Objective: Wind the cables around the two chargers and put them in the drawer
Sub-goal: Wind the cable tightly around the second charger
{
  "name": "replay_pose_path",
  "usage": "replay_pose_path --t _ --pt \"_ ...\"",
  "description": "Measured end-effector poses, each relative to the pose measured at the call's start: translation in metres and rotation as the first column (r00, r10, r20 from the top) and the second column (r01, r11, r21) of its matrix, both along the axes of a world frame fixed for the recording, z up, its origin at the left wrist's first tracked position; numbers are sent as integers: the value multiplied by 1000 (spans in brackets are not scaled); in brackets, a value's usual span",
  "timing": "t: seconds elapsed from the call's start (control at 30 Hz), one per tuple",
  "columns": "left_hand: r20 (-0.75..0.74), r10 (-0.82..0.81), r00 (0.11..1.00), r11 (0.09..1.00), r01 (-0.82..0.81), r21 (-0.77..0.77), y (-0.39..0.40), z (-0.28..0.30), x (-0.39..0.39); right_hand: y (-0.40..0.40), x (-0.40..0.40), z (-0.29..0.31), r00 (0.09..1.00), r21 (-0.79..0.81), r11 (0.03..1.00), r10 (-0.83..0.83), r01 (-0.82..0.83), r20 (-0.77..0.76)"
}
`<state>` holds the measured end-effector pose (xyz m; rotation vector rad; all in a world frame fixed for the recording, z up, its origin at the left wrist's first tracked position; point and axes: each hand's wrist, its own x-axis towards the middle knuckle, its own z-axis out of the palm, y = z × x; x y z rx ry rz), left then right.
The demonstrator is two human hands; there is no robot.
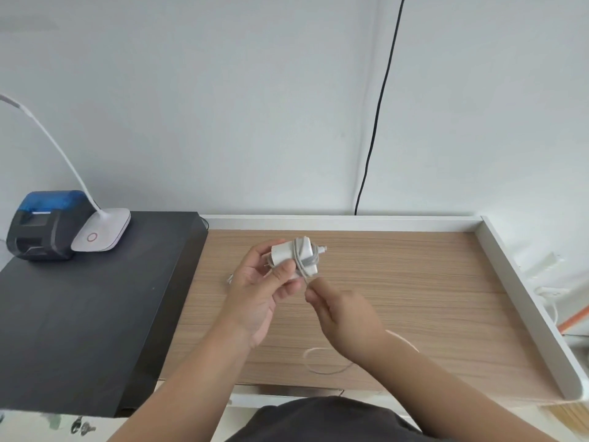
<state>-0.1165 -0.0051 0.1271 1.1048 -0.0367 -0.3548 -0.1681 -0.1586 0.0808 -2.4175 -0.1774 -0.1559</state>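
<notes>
A white charger (pixel 294 258) is held up above the wooden desk (pixel 414 291), with several turns of its white cable (pixel 328 362) wrapped around its body. My left hand (pixel 258 291) grips the charger from the left, thumb on its front. My right hand (pixel 341 311) sits just below and right of it, pinching the cable where it leaves the wraps. The loose end of the cable loops on the desk under my right wrist. A small white plug tip (pixel 229 278) peeks out on the desk behind my left hand. No drawer is in view.
A black raised shelf (pixel 95 314) fills the left side, carrying a blue and black label printer (pixel 44 224) and a white gooseneck lamp (pixel 102 231). A white raised rim (pixel 522 282) borders the desk at the back and right. A black cable (pixel 379 106) hangs down the wall.
</notes>
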Motion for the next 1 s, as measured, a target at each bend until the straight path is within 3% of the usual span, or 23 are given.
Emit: replay_pose_path --t 0.1,0.2,0.33,0.43,0.53,0.6,0.7,0.8,0.9,1.0 --pt "-34 96 995 991 -92 97 -4 -1 5 2 -7 7 994 -233 972 46 -21 101" --pt "80 108 991 941 -128 313 0 -8 8 -3 -9 20 963 -379 924 142 -45 231" --pt "272 -43 961 799 -130 588 5 -14 6 -22 6 40 944 -399 917 151 -22 294" --pt "365 -160 917 699 -156 698 5 -14 5 -38 17 49 933 -374 927 149 -17 327" --pt "350 -314 882 620 -89 780 10 -7 6 -52 23 58 921 -369 928 189 -54 340" --pt "264 -427 865 567 28 823 16 0 7 -60 28 59 921 -310 944 219 -116 323" --pt "125 -532 837 600 268 754 24 10 9 -68 35 58 946 -79 974 226 -214 231" --pt "84 -544 835 757 445 479 26 19 3 -72 38 51 973 172 964 179 -203 147" --pt "93 -465 880 871 436 228 23 19 -1 -66 36 36 984 286 941 166 -179 72" --pt "82 -376 923 927 374 31 16 17 1 -49 27 23 985 317 933 166 -172 45"
